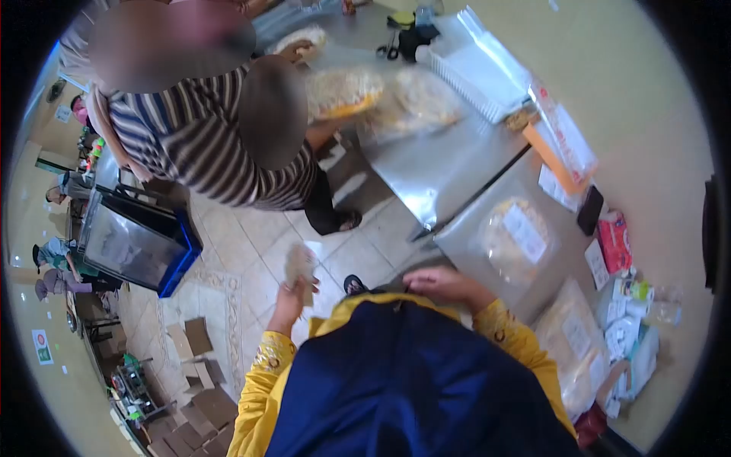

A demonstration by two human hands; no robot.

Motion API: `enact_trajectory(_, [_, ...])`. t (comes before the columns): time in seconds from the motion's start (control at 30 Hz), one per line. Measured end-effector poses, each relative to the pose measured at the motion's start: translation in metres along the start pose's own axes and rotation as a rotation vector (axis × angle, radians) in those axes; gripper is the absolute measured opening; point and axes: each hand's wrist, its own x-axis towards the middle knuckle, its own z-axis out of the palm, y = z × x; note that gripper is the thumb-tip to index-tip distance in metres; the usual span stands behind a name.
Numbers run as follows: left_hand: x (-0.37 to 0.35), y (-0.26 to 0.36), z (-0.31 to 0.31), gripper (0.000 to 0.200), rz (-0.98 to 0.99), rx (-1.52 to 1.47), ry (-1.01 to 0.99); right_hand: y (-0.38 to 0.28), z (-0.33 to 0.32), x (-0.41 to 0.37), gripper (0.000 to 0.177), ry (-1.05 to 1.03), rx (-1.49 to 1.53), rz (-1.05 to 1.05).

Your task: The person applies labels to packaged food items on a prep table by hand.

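Left hand (pixel 293 298) up, clutching a pale crumpled piece (pixel 301 265) over the tiled floor (pixel 251 236).

The piece sticks up from the closed fingers, well clear of the steel table (pixel 449 171). The right hand (pixel 442 282) sits curled by the apron's top edge; its grip is impossible to read. A labelled bagged flatbread (pixel 518 240) lies on the table just beyond it. A person in a striped shirt (pixel 205 145) stands across the floor.
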Motion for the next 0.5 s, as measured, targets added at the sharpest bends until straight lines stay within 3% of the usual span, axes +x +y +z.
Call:
enact_trajectory(0.03, [-0.004, -0.018, -0.014, 0.033, 0.050, -0.030, 0.066, -0.006, 0.000, -0.006, 0.028, 0.110, 0.095, 0.057])
enact_trajectory(0.1, [-0.019, -0.061, -0.052, 0.034, -0.042, 0.089, 0.142, -0.020, -0.006, 0.000, 0.025, 0.299, 0.298, 0.117])
enact_trajectory(0.13, [-0.026, -0.068, -0.061, 0.033, -0.103, 0.004, 0.243, -0.021, -0.003, 0.003, 0.026, 0.375, 0.423, 0.142])
enact_trajectory(0.17, [-0.034, -0.127, -0.087, 0.033, 0.027, 0.282, 0.191, -0.014, 0.002, -0.003, 0.026, 0.448, 0.553, 0.180])
enact_trajectory(0.23, [-0.052, -0.238, -0.138, 0.037, 0.318, 0.871, 0.212, 0.053, -0.017, 0.029, 0.020, 0.326, 0.789, 0.230])
enact_trajectory(0.27, [-0.053, -0.299, -0.160, 0.038, 0.130, 1.158, 0.345, 0.080, -0.021, 0.049, 0.021, 0.302, 0.677, 0.308])
enact_trajectory(0.3, [-0.063, -0.316, -0.180, 0.040, -0.124, 1.144, 0.237, 0.085, -0.019, 0.060, 0.023, 0.235, 0.388, 0.245])
enact_trajectory(0.33, [-0.055, -0.308, -0.188, 0.039, -0.176, 0.751, 0.306, 0.089, -0.016, 0.072, 0.025, 0.194, 0.098, 0.176])
enact_trajectory(0.4, [-0.067, -0.302, -0.188, 0.039, -0.287, -0.056, 0.397, 0.072, 0.004, 0.084, 0.027, -0.001, -0.854, -0.236])
enact_trajectory(0.43, [-0.069, -0.286, -0.181, 0.040, -0.327, -0.471, 0.424, 0.056, 0.015, 0.099, 0.020, 0.026, -0.730, 0.039])
enact_trajectory(0.5, [-0.060, -0.221, -0.161, 0.038, -0.371, -0.139, 0.369, 0.063, 0.024, 0.135, 0.026, 0.105, -0.550, 0.081])
